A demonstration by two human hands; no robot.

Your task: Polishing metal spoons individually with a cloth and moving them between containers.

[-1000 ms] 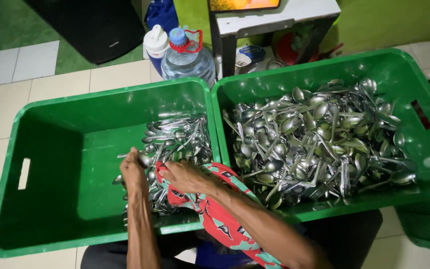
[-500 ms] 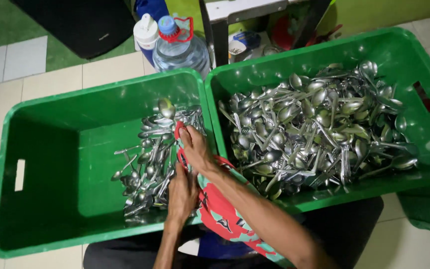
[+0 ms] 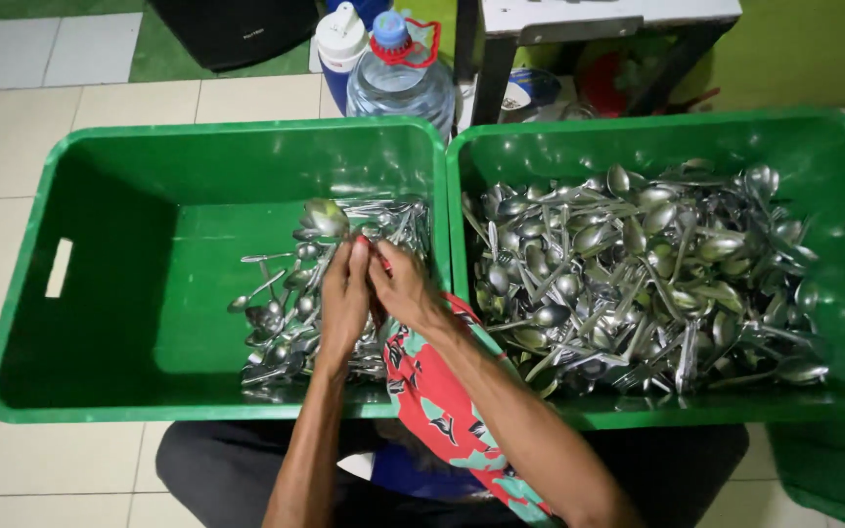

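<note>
Over the left crate, both hands pinch one spoon upright.

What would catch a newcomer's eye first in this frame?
Two green crates sit side by side on the tiled floor: the right crate is heaped with spoons, the left crate has a smaller pile. Over that pile, the left hand and right hand hold a spoon with a red patterned cloth.

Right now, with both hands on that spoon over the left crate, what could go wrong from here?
1. The spoon is pinched only by its handle between the left hand and right hand; it might slip.
2. The red patterned cloth drapes over the crate edge and could snag cutlery.
3. The right crate's heap reaches near the front rim; pieces may spill.
</note>
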